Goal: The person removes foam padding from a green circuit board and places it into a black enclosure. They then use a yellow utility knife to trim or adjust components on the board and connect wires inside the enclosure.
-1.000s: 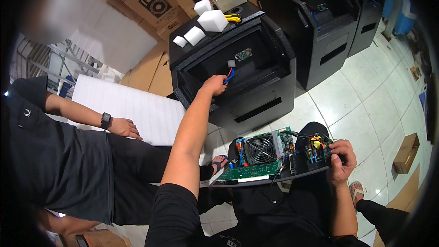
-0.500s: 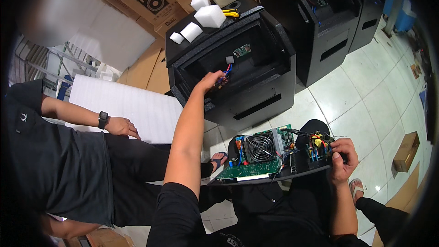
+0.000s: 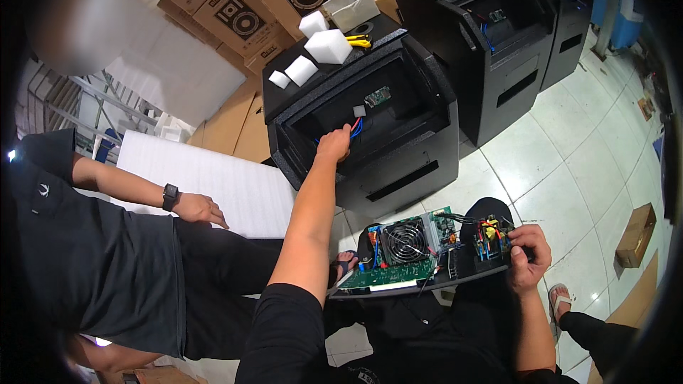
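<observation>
Our left hand (image 3: 333,146) reaches into open back of black speaker cabinet (image 3: 398,149), fingers closed on red and blue wires (image 3: 354,126). A second ago wires hung slightly higher; now we draw them toward opening edge, so lead looks nearly free for connecting. Our right hand (image 3: 528,259) grips end of amplifier panel (image 3: 420,259) on lap, fan (image 3: 405,242) just left of it. Co-worker's hand (image 3: 201,208) rests on white foam sheet (image 3: 213,181), well left.

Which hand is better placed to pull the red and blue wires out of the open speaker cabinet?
Left. The left hand is already inside the open black speaker cabinet, fingers at the red and blue wires. The right hand is occupied gripping the edge of the amplifier panel on the lap, well away from the cabinet.
</observation>
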`<state>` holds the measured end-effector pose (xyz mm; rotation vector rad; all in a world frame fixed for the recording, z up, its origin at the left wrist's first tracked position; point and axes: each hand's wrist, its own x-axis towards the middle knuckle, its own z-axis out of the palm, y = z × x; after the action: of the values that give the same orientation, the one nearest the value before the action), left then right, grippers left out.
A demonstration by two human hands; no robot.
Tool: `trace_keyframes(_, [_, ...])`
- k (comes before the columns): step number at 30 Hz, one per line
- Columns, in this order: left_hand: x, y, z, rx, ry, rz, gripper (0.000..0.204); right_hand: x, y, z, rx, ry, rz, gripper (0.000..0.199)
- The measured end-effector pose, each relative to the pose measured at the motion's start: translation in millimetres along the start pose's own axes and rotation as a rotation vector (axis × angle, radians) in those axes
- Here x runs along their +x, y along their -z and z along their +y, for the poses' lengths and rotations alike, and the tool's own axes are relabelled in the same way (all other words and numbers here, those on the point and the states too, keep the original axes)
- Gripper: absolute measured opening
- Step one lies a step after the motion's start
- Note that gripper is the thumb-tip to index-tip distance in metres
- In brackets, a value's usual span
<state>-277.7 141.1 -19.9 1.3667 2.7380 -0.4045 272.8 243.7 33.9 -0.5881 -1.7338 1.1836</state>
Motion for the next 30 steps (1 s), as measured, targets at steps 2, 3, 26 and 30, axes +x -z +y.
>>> trace_keyframes(2, [-1.1, -6.8, -9.2, 0.183, 0.017, 0.042, 0.021, -0.5, -0.1, -2.9, 0.016, 0.064, 0.008, 0.023])
trace_keyframes(3, [-3.0, -10.0, -11.0, 0.201, 0.004, 0.072, 0.022, -0.3, 0.2, -3.7, -0.036, 0.025, -0.016, 0.025])
trace_keyframes(26, [41.5, 128.8, 24.5, 0.307, 0.178, 0.261, 0.017, 11.0, 7.0, 30.3, 0.231, -0.013, -0.061, 0.016])
trace_keyframes(30, [33.8, 122.4, -3.6, 0.503, 0.152, 0.261, 0.019, 10.3, 2.1, 28.6, 0.277, -0.038, -0.053, 0.008])
